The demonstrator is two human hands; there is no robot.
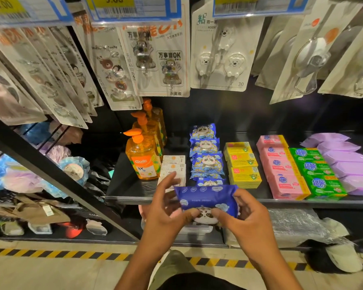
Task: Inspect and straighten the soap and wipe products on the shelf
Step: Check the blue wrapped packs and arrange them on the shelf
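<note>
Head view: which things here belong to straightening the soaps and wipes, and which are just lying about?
Job: blue panda pack, held by left hand and right hand; shelved panda packs; yellow boxes; pink boxes; green boxes; purple packs; white boxes; orange pump bottles.

Not the job: hanging hook cards; bath puffs; price labels; bagged goods below.

A person's left hand (pixel 166 208) and right hand (pixel 246 216) pinch a blue panda-print wipe pack (pixel 206 198) in front of a black shelf (pixel 126 190). Behind it sit a row of matching panda packs (pixel 205 162), orange soap bottles (pixel 143 158), and yellow (pixel 243 168), pink (pixel 281 166) and green soap boxes (pixel 316 170).
</note>
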